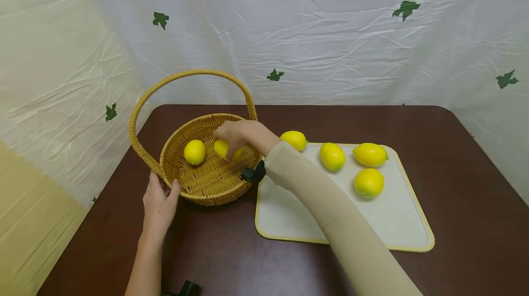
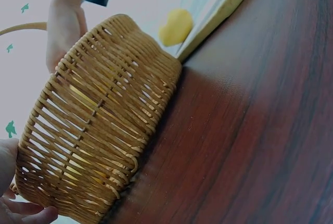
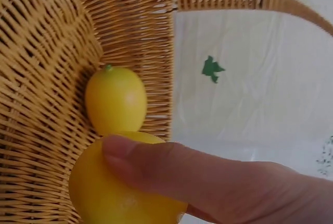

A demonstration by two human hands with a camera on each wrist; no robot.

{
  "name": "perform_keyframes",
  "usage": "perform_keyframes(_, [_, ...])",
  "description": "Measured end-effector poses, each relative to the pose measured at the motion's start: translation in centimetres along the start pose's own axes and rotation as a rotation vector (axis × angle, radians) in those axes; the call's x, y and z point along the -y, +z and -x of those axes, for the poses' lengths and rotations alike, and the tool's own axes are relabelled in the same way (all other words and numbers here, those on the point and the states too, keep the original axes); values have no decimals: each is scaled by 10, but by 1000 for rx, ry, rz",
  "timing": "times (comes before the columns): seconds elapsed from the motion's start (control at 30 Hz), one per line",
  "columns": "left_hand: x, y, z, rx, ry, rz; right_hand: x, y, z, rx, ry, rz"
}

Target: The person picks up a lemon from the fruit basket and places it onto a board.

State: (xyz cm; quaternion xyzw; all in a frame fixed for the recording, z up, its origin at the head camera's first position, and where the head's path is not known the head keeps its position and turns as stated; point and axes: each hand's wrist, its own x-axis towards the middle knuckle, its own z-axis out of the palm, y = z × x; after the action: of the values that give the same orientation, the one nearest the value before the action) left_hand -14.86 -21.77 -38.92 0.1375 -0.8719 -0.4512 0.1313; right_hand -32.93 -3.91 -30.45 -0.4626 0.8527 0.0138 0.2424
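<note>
A round wicker basket (image 1: 211, 185) with a tall arched handle stands on the left of the table. My left hand (image 1: 160, 204) grips its near left rim beside the handle's foot, thumb over the rim. My right hand (image 1: 241, 134) reaches inside the basket and holds a lemon (image 3: 125, 195), its thumb pressed along the fruit. Another lemon (image 1: 194, 152) lies in the basket to the left of that one. The right wrist view shows this second lemon (image 3: 116, 100) against the woven wall. Part of the held lemon is hidden by the hand.
Right of the basket lies a white board (image 1: 289, 215) with a yellow edge, partly under the right sleeve (image 1: 330, 208). Several lemons (image 1: 368, 183) rest toward its far side. The dark wooden table (image 1: 231, 250) backs onto a white curtain (image 1: 330, 57) with green leaf shapes.
</note>
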Motion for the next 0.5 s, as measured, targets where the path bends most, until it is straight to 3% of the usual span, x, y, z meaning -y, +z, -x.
perform_keyframes(0.5, [-1, 1, 1, -17, 8, -11, 6, -7, 58, -211, -96, -65])
